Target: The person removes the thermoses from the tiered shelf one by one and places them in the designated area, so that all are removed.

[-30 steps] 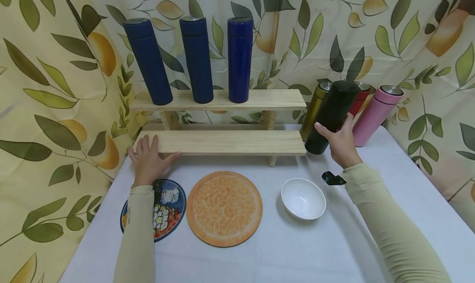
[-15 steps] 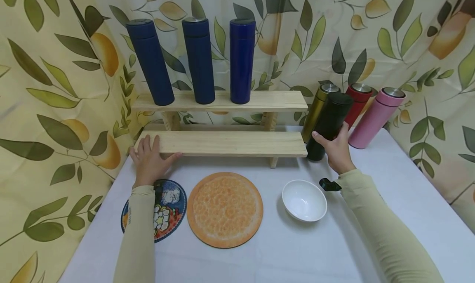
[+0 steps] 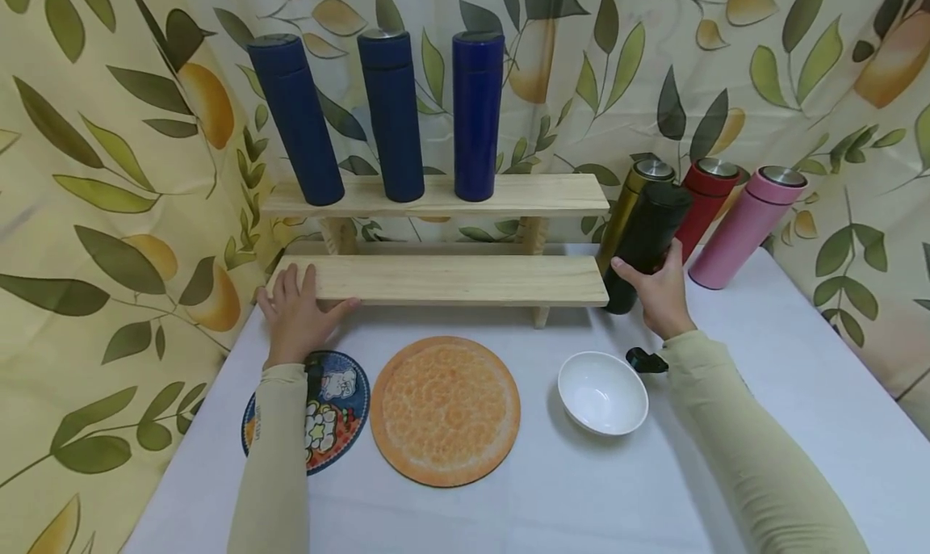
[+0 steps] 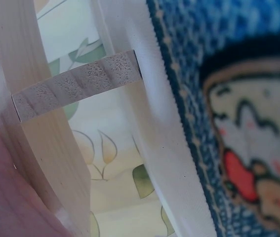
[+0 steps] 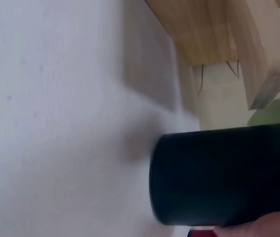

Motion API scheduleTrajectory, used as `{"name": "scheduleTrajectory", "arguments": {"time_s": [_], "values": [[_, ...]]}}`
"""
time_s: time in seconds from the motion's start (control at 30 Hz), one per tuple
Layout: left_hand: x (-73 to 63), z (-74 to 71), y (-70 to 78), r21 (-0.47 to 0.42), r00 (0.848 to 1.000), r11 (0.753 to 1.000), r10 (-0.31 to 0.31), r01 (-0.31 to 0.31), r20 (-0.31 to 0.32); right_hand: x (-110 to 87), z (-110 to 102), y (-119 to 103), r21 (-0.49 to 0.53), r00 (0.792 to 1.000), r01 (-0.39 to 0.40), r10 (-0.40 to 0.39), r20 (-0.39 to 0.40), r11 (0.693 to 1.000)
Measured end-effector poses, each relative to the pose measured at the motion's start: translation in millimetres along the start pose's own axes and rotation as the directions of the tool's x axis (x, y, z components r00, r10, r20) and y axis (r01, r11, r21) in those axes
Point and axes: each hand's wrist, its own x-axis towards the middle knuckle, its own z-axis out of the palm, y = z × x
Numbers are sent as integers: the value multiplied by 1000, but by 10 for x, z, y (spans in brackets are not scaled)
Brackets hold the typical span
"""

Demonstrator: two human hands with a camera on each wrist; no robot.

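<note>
My right hand [image 3: 659,295] grips a black vacuum flask [image 3: 647,231] around its lower half, just off the right end of the lower shelf board. In the right wrist view the base of the black flask [image 5: 219,177] is close to the white cloth; whether it touches cannot be told. A gold flask [image 3: 625,203], a red flask [image 3: 708,195] and a pink flask [image 3: 748,227] stand behind and beside it. My left hand [image 3: 296,316] rests on the left end of the wooden two-tier shelf [image 3: 450,281], fingers spread on the lower board, thumb along its front edge.
Three blue flasks [image 3: 392,118] stand on the upper board. In front of the shelf lie a blue patterned round mat [image 3: 336,409], partly under my left forearm, and a bread-patterned round mat [image 3: 446,411]. A white bowl [image 3: 603,394] sits right of them. A leaf-print curtain hangs behind.
My right hand has lowered the black flask and brought it slightly nearer, uncovering more of the red flask. Over the last half second it hardly moves. The left hand stays put.
</note>
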Motion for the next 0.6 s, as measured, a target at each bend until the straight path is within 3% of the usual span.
{"name": "scheduleTrajectory", "arguments": {"time_s": [0.27, 0.6], "values": [[20, 30, -16, 13, 1000, 1000, 1, -1, 11, 9, -85, 5, -113, 998, -33, 39, 54, 993], [4, 32, -45, 10, 1000, 1000, 5, -5, -7, 24, -76, 25, -125, 996, -33, 43, 81, 992]]}}
